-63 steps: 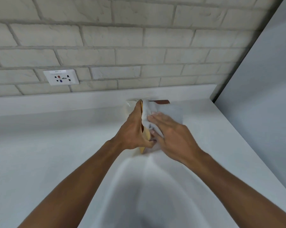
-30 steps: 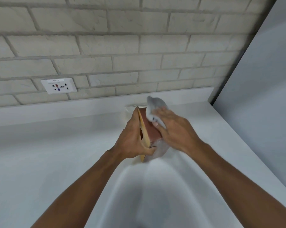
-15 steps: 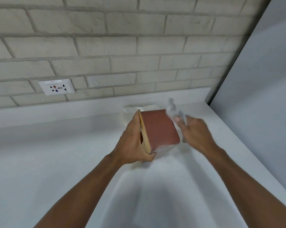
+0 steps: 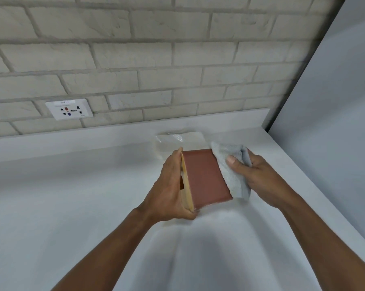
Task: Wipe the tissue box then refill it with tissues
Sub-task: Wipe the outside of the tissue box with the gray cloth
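Observation:
A reddish-brown tissue box (image 4: 204,177) with a pale wooden lid face on its left is tipped on its side above the white counter. My left hand (image 4: 170,185) grips it by that lid face, where part of the dark slot shows. My right hand (image 4: 259,177) holds a light grey cloth (image 4: 233,166) pressed flat against the box's right side. Behind the box lies a clear plastic pack of tissues (image 4: 178,141), partly hidden by the box and my hands.
The white counter (image 4: 72,196) runs to a low white ledge under a pale brick wall. A wall socket (image 4: 69,109) sits at the left. A grey panel (image 4: 335,122) closes off the right side.
The cloth came off the box's upper face, swung out to the right, and now lies against its right side. My left hand kept hold of the box.

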The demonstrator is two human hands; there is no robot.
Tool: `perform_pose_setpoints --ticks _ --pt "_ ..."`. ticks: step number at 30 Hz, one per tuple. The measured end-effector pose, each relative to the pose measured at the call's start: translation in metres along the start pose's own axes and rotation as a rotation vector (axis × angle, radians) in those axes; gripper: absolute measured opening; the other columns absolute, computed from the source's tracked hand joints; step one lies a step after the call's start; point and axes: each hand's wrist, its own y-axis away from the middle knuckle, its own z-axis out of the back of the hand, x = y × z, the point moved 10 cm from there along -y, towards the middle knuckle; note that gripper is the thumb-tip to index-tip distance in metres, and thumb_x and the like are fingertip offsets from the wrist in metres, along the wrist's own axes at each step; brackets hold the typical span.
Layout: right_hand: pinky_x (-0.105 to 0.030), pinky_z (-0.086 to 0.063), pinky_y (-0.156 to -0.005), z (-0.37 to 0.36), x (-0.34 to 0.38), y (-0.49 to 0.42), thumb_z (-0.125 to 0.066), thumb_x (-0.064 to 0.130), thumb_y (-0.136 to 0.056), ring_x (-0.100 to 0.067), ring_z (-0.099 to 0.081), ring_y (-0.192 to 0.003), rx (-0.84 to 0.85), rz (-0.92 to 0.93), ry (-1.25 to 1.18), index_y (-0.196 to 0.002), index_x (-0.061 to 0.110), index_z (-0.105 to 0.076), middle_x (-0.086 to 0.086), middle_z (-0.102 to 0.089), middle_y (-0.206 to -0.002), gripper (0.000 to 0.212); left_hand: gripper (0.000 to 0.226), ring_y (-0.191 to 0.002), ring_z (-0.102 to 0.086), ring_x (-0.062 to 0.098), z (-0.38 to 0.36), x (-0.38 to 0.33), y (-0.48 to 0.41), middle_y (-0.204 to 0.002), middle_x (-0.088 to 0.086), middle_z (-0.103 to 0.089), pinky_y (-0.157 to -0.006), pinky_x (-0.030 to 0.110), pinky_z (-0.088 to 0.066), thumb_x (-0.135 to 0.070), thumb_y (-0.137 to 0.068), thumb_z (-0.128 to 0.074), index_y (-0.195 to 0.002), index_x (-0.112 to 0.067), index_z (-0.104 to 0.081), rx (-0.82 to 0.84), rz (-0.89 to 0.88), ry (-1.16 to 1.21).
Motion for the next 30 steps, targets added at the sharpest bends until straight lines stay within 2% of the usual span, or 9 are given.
perform_pose_setpoints --ticks 2,6,9,14,18,21,24,26,30 --pt "-0.038 -0.053 -0.097 0.001 0.001 -0.01 -0.06 0.03 -0.096 -0.017 -0.069 -0.108 0.038 -0.011 0.04 -0.125 0.018 -0.061 -0.001 -0.072 -0.115 0.032 0.163 -0.148 0.005 -0.017 0.0 0.0 -0.002 -0.163 -0.015 -0.002 -0.111 -0.002 -0.006 -0.04 -0.052 -0.1 -0.159 -0.028 0.022 0.017 -0.001 0.009" --pt "-0.048 -0.054 -0.095 0.001 0.01 -0.031 -0.067 0.046 -0.089 -0.017 -0.07 -0.099 -0.046 0.029 0.231 -0.113 0.022 -0.066 0.001 -0.074 -0.105 0.034 0.161 -0.156 -0.008 0.008 0.001 0.0 -0.005 -0.168 -0.002 -0.006 -0.115 0.002 -0.007 -0.042 -0.052 -0.099 -0.162 -0.015 0.015 0.028 -0.011 0.01" --pt "-0.04 -0.055 -0.085 0.0 0.027 -0.04 -0.061 0.041 -0.094 -0.016 -0.07 -0.091 -0.167 0.114 0.37 -0.101 0.017 -0.067 0.0 -0.074 -0.095 0.026 0.161 -0.154 -0.006 0.005 -0.001 -0.002 -0.004 -0.165 -0.007 -0.004 -0.116 0.002 -0.006 -0.046 -0.054 -0.097 -0.16 -0.022 0.021 0.032 -0.026 0.01" --pt "-0.028 -0.04 -0.053 -0.002 0.031 -0.062 -0.064 0.031 -0.09 -0.014 -0.055 -0.054 -0.074 -0.047 0.5 -0.077 0.004 -0.06 -0.003 -0.06 -0.065 0.031 0.156 -0.159 -0.007 0.014 -0.004 -0.002 0.001 -0.17 -0.001 -0.005 -0.121 0.009 -0.008 -0.047 -0.051 -0.098 -0.158 -0.041 0.016 0.032 -0.04 0.003" --pt "-0.032 -0.037 -0.065 -0.03 0.06 -0.051 -0.058 0.037 -0.095 -0.015 -0.054 -0.073 -0.103 0.153 0.942 -0.065 0.024 -0.049 0.007 -0.051 -0.077 0.034 0.156 -0.16 -0.005 0.018 -0.005 -0.006 0.001 -0.169 -0.005 -0.002 -0.127 0.023 -0.012 -0.049 -0.051 -0.096 -0.158 -0.038 0.016 0.031 -0.075 -0.03" --pt "-0.033 -0.042 -0.069 -0.056 0.073 -0.028 -0.055 0.038 -0.098 -0.018 -0.056 -0.08 -0.114 0.351 0.993 -0.077 0.025 -0.057 0.008 -0.051 -0.092 0.025 0.156 -0.16 -0.014 0.03 -0.007 -0.005 0.002 -0.171 0.009 -0.007 -0.128 0.041 -0.025 -0.05 -0.052 -0.096 -0.163 -0.009 0.007 0.02 -0.089 -0.064" --pt "-0.031 -0.04 -0.068 -0.028 0.063 -0.028 -0.051 0.042 -0.099 -0.019 -0.058 -0.082 -0.221 0.372 0.963 -0.09 0.018 -0.067 0.006 -0.052 -0.087 0.031 0.154 -0.159 -0.002 0.015 -0.004 -0.007 0.002 -0.164 -0.02 0.005 -0.127 0.018 -0.007 -0.051 -0.053 -0.094 -0.16 -0.028 0.014 -0.015 -0.106 -0.063" --pt "-0.028 -0.034 -0.066 0.0 0.059 -0.028 -0.052 0.04 -0.099 -0.019 -0.059 -0.082 -0.326 0.346 0.931 -0.093 0.018 -0.07 0.008 -0.05 -0.083 0.029 0.154 -0.157 0.001 0.009 -0.003 -0.006 0.002 -0.16 -0.026 0.003 -0.124 0.014 -0.004 -0.052 -0.054 -0.093 -0.157 -0.039 0.02 -0.03 -0.107 -0.048" --pt "-0.021 -0.032 -0.054 -0.031 0.068 -0.017 -0.06 0.025 -0.097 -0.018 -0.059 -0.073 -0.336 0.454 0.983 -0.099 0.019 -0.073 0.007 -0.05 -0.089 0.015 0.152 -0.16 -0.007 0.024 -0.002 -0.006 -0.002 -0.171 0.003 -0.004 -0.129 0.029 -0.015 -0.051 -0.055 -0.093 -0.161 -0.025 0.013 -0.023 -0.104 -0.068"
